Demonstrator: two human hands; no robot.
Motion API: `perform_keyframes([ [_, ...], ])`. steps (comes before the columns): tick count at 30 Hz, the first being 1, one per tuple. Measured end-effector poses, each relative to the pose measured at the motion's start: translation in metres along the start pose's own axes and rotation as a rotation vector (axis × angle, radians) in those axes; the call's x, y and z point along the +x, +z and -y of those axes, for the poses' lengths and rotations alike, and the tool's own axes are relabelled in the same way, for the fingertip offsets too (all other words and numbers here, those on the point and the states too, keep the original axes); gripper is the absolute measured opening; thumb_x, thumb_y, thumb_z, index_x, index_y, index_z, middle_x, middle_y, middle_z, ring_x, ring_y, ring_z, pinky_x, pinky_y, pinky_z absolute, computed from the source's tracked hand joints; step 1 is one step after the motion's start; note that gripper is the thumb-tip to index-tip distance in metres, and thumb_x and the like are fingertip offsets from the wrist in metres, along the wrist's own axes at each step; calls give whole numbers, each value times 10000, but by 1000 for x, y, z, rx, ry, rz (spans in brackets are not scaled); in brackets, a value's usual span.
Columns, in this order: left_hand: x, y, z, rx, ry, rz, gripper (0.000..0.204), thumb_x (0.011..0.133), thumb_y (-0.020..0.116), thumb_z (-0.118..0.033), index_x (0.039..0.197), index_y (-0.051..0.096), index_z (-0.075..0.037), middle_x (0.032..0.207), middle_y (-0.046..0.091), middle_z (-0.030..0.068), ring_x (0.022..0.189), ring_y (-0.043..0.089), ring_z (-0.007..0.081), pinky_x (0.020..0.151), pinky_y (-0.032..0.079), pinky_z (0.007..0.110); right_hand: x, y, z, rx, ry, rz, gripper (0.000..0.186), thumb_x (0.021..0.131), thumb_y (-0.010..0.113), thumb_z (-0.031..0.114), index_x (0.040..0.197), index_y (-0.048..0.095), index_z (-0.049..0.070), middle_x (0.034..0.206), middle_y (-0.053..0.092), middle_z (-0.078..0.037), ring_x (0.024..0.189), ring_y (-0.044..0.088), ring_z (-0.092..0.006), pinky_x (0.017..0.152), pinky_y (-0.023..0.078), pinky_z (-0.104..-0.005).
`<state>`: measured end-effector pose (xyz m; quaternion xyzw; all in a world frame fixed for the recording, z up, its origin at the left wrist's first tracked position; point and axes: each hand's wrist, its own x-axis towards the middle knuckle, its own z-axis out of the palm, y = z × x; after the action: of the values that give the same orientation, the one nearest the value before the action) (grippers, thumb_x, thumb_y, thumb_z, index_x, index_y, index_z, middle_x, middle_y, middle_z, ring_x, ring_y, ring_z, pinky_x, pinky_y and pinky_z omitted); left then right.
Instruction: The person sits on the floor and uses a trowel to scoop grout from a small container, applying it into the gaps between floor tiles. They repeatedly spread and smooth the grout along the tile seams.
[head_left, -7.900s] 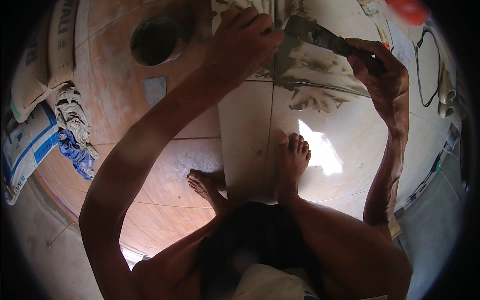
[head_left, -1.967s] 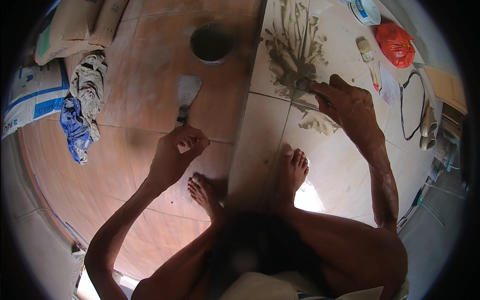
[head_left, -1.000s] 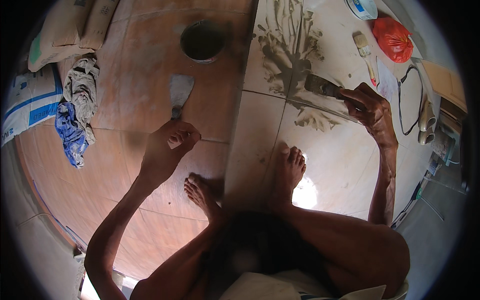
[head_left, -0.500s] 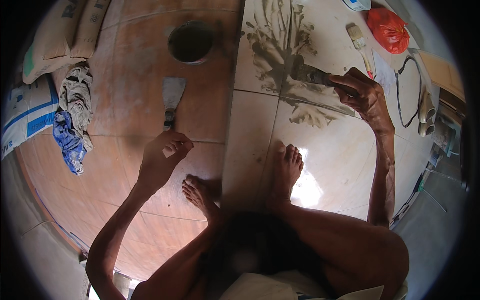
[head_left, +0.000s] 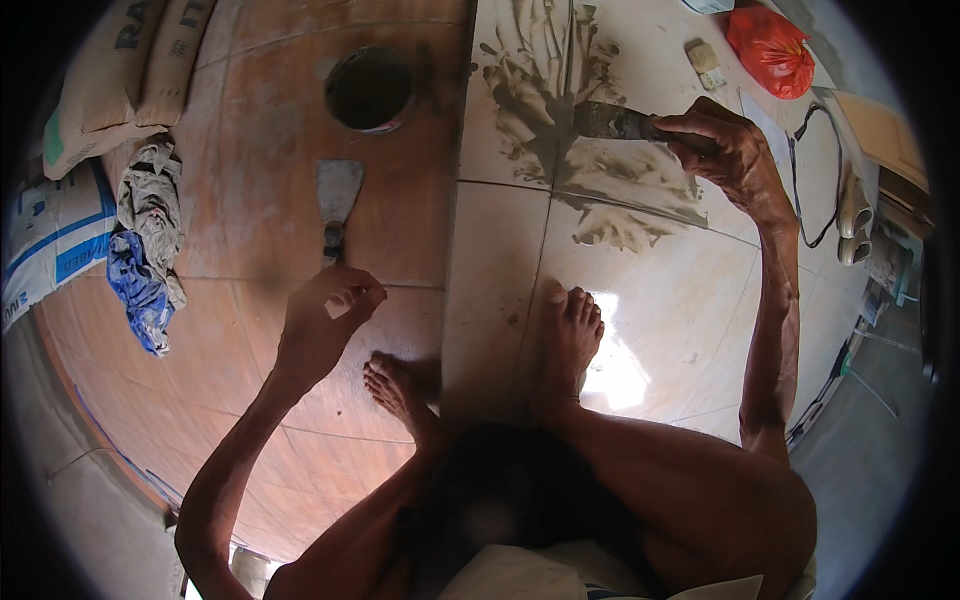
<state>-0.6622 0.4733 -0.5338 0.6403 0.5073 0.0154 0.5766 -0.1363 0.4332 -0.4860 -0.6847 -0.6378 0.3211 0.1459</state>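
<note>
While the person squats barefoot over a seam between brown and pale floor tiles, the right hand (head_left: 722,150) is stretched far forward on a nearly straight arm, its fingers curled tight around the handle of a putty knife (head_left: 612,122). That blade lies low over the grey mortar (head_left: 600,175) smeared across the pale tiles (head_left: 690,300), its tip at the joint line. The left hand (head_left: 322,325) hangs on a bent arm above the brown tiles (head_left: 250,230), fingers loosely bunched, thumb meeting fingertips just below the handle of a second, wider scraper (head_left: 337,200) that lies flat on the floor; whether the fingertips pinch that handle or stop just short of it cannot be told.

Compared with half a second ago, the right hand sits slightly further out and the knife blade shows more fully against the mortar, while the left hand stays beside the scraper's handle in much the same bunched pose. Two seconds back, the right hand was pressed down onto the mortar patch itself.

A dark round bucket (head_left: 368,88) stands beyond the scraper. Crumpled rags (head_left: 148,250) lie beside sacks (head_left: 60,240) at the left, cut off by the dark rim. A red bag (head_left: 772,50) and a black cable loop (head_left: 815,170) sit past the right hand, bent by the lens.
</note>
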Motion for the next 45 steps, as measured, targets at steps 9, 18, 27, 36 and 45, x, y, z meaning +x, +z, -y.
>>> perform_keyframes([
  [9,0,-1,9,-2,12,16,129,1058,787,-192,1108,795,-73,1043,818,28,980,720,140,951,545,353,-1,9,5,40,-40,35,429,938,816,-141,1327,825,39,964,647,-22,769,573,-91,675,501,-275],
  [18,-3,-4,13,16,11,7,149,1016,827,-128,1148,795,-65,1067,828,50,946,729,160,928,562,349,-16,37,14,50,-13,-1,408,934,864,-49,1323,836,71,938,648,-18,815,651,-98,726,557,-353],
  [27,-1,-1,18,5,15,21,143,1027,821,-144,1138,793,-59,1050,817,49,960,727,160,931,562,352,-7,43,48,-39,-76,-42,382,938,854,-40,1305,824,62,955,690,-46,774,667,-140,703,586,-336],
  [36,-5,-4,7,16,-1,-8,121,1033,807,-169,1108,800,-75,1056,814,33,983,721,157,964,563,365,-17,37,70,-189,-17,-60,364,898,895,62,1252,838,124,1016,764,-42,785,768,-262,769,638,-425],
  [45,-2,2,9,15,46,28,111,1039,798,-144,1119,795,-67,1044,816,39,967,727,155,951,564,353,-10,52,74,-384,-122,-77,370,921,863,-14,1272,838,99,1010,768,-53,782,772,-184,714,626,-390],
])
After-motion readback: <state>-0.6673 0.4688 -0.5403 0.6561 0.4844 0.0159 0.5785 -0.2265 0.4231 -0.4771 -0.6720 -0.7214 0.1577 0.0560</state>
